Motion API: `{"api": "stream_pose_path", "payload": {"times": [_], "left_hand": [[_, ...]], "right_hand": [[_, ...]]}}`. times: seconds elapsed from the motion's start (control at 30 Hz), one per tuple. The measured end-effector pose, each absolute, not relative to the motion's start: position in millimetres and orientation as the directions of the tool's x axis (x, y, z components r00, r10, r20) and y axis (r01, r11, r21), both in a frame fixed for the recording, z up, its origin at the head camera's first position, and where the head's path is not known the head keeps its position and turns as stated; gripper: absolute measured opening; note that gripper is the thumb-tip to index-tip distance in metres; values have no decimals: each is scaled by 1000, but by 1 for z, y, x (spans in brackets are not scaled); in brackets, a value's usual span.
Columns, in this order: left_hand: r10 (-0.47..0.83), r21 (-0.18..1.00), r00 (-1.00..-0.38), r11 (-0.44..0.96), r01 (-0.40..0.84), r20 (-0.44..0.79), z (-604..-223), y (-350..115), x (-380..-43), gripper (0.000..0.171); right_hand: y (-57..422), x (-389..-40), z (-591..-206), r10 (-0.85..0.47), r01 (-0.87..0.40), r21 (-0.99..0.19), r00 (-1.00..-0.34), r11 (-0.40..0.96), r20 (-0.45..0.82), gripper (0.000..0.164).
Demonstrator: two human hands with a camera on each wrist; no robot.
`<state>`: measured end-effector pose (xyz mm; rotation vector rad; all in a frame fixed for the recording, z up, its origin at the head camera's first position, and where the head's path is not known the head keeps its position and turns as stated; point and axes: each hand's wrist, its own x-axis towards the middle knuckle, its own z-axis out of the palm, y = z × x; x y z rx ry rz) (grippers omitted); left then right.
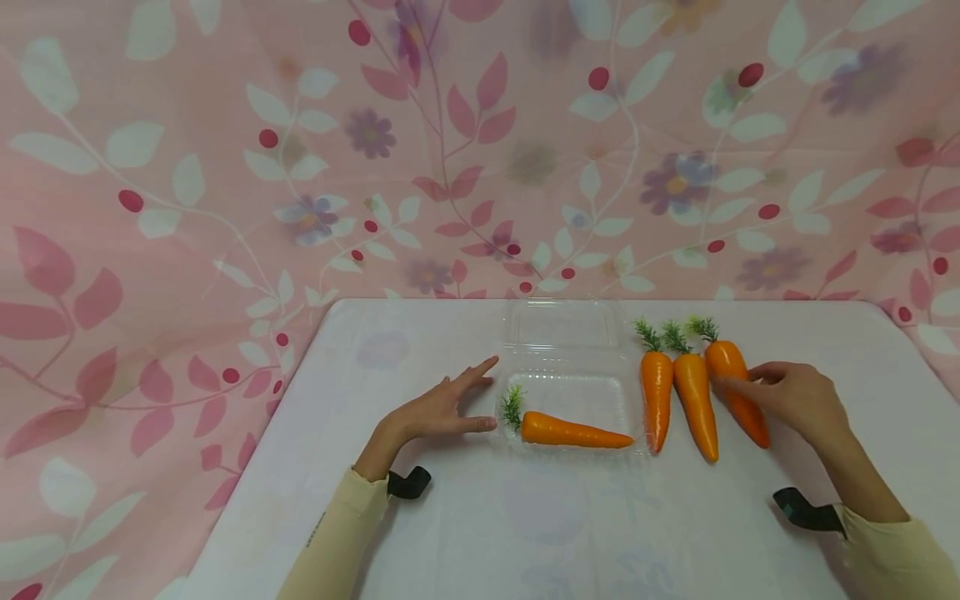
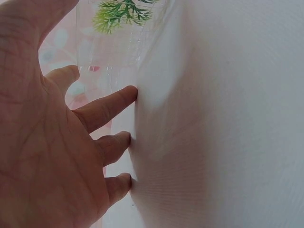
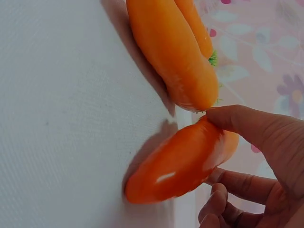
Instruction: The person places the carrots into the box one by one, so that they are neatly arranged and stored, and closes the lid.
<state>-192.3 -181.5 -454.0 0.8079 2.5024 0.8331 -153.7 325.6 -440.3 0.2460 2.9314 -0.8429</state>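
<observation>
My right hand [image 1: 808, 402] pinches the rightmost orange carrot [image 1: 725, 358] with the thumb on one side and the fingers on the other. In the right wrist view, the tip of this carrot [image 3: 156, 183] points down at the white cloth. Two more carrots, the left one [image 1: 656, 392] and the middle one [image 1: 694, 402], lie side by side, green tops away from me. A fourth carrot [image 1: 570, 431] lies crosswise in a clear plastic box [image 1: 577, 390], its leafy top at the left. Beside the box's left edge, my left hand [image 1: 435, 410] is spread, fingertips down at the cloth.
The box's clear lid [image 1: 561, 325] is folded back behind it. A white cloth covers the table [image 1: 570, 533], and a pink floral curtain [image 1: 480, 150] hangs right behind its far edge. Each wrist wears a black mount, the left mount [image 1: 409, 482] and the right mount [image 1: 806, 509].
</observation>
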Motion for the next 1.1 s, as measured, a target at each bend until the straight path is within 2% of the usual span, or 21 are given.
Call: {"api": "stream_pose_path", "payload": {"times": [0.47,0.73,1.1], "left_hand": [[626,644,-764,652,401,-158,-454,-182,-192,96],[626,648,-764,648,401,-154,-456,-183,-193,96],[624,639,-766,655,404,-155,-454,-182,-192,96]], "right_hand": [[320,-152,-429,209,245,-586,-969,773,-130,80],[312,-148,-420,179,184,-614,-981,767,-71,76],[302,-145,-407,139,157,-646,-987,747,-79,76]]}}
